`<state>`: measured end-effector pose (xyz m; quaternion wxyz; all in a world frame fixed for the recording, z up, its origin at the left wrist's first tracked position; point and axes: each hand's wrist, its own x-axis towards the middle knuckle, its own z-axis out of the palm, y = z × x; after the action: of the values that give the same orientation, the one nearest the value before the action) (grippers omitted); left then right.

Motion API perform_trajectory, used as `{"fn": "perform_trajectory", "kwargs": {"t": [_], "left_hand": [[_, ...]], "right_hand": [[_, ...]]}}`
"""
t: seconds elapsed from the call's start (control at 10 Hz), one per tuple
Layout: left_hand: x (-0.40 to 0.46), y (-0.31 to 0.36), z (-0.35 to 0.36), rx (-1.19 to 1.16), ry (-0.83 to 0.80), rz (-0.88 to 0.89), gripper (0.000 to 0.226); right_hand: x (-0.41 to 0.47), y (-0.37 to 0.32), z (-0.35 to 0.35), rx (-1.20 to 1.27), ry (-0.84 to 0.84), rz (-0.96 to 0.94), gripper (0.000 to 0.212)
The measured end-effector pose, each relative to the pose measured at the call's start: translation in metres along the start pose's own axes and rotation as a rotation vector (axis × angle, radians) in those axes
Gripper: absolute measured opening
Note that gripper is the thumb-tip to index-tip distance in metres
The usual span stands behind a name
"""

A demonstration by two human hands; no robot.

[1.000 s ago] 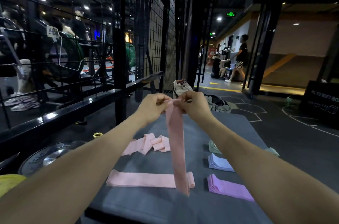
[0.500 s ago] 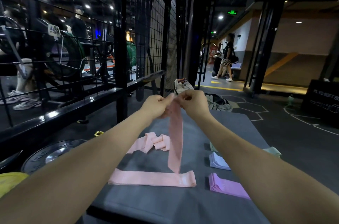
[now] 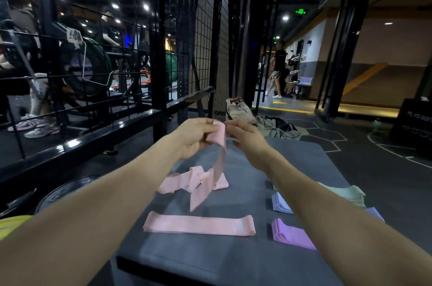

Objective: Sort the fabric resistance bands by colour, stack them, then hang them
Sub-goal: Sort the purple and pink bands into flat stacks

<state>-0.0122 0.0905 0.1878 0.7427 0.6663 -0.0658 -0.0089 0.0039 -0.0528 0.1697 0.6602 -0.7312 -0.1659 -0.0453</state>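
My left hand (image 3: 195, 137) and my right hand (image 3: 243, 136) both pinch the top end of a pink fabric band (image 3: 218, 152), which hangs down in a curve above the grey mat (image 3: 233, 257). Below it lies a loose tangle of pink bands (image 3: 184, 181). A flat stack of pink bands (image 3: 198, 225) lies across the mat nearer to me. To the right sit folded stacks in purple (image 3: 292, 235), pale blue (image 3: 281, 203) and mint green (image 3: 348, 194), partly hidden by my right forearm.
A black wire-grid rack and rail (image 3: 205, 51) stand to the left. A weight plate (image 3: 63, 194) lies on the floor at lower left. Bags and clothing (image 3: 268, 122) lie beyond the mat. A person (image 3: 278, 68) stands in the far doorway.
The hanging pink band's lower end has swung toward the left and lifted, curving above the tangle. Both hands have dropped slightly and shifted their pinch at its top end.
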Motion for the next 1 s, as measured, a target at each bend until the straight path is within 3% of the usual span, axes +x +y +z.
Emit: {"fn": "perform_trajectory", "kwargs": {"t": [0.1,0.2,0.5,0.6,0.8,1.0], "left_hand": [[0.002,-0.001,-0.006,0.020,0.021,0.026,0.019],[0.003,-0.007,-0.020,0.055,0.144,0.014,0.020],[0.015,-0.040,-0.075,-0.016,0.504,-0.022,0.029],[0.014,-0.054,-0.090,-0.013,0.572,-0.060,0.023],[0.008,-0.089,-0.110,-0.023,0.707,-0.116,0.022],[0.003,-0.135,-0.133,-0.016,0.775,-0.256,0.019]], "right_hand": [[0.000,0.009,0.012,0.063,-0.129,0.064,0.025],[-0.002,0.022,0.009,-0.113,-0.162,0.037,0.032],[-0.021,0.064,-0.017,-0.607,-0.383,0.277,0.006],[-0.023,0.082,-0.025,-0.768,-0.420,0.298,0.011],[-0.036,0.100,-0.036,-0.865,-0.473,0.440,0.011],[-0.039,0.139,-0.040,-0.431,-0.028,0.648,0.028]]}}
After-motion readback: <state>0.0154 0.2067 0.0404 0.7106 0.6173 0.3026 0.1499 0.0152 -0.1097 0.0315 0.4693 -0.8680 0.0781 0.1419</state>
